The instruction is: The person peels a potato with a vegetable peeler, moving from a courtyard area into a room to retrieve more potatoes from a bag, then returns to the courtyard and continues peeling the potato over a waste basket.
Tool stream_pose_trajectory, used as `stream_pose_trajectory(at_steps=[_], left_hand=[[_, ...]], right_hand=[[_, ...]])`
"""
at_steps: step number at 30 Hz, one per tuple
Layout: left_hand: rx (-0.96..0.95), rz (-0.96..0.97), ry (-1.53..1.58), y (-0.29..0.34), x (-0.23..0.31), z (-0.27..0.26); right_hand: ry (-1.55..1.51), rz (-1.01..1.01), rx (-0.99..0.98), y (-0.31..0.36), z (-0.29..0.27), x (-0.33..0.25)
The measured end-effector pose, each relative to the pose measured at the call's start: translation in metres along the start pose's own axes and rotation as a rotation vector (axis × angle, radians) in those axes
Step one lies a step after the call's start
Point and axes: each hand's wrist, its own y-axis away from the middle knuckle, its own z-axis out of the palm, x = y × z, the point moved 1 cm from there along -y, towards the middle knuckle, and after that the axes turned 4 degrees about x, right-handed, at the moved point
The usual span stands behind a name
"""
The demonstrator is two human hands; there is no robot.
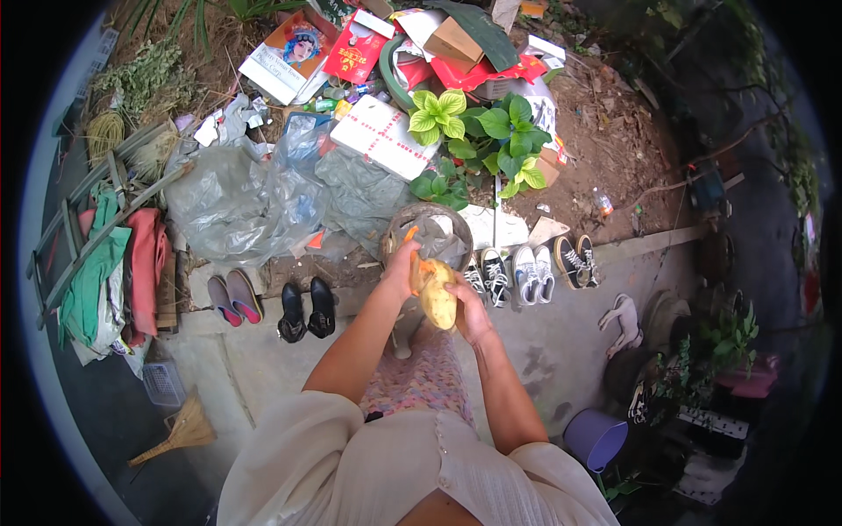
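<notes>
In front of my body, above a round bin [386, 230] lined with a grey plastic bag, both hands are close together. My right hand [472, 309] is wrapped round the side of a long yellow potato [438, 298] with small brown specks; its surface looks largely peeled. My left hand [404, 268] grips an orange peeler [410, 235], one end of which sticks up past the fingers. More orange shows against the upper end of the potato, where the two meet. The peeler's blade cannot be made out.
Beyond the bin lie plastic sheets [246, 197], a white box [386, 136], cartons and leafy plants [513, 131]. Pairs of shoes [531, 272] line the kerb. A small dog [623, 324] lies at right, near a purple bucket [596, 438]. A broom [184, 430] is at left.
</notes>
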Motion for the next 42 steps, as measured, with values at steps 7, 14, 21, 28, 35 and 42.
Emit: stream_pose_trajectory(at_steps=[7,14,21,28,35,42], left_hand=[[-0.107,-0.097,0.057,0.033,0.001,0.027],[0.032,0.418,-0.339,0.036,0.022,0.035],[0.260,0.690,-0.849,-0.013,0.027,0.030],[0.171,0.314,-0.466,0.004,0.025,0.034],[-0.057,0.267,-0.213,0.029,0.007,0.040],[0.078,0.630,-0.482,0.055,0.014,0.051]], right_hand=[[-0.253,0.119,-0.002,0.015,0.008,0.005],[0.067,-0.046,0.074,0.010,0.009,-0.004],[0.102,-0.004,0.021,0.012,-0.002,0.009],[-0.201,0.071,-0.067,0.028,-0.006,0.004],[-0.288,-0.011,-0.091,0.020,-0.006,0.013],[-0.390,0.037,-0.203,0.013,0.000,0.008]])
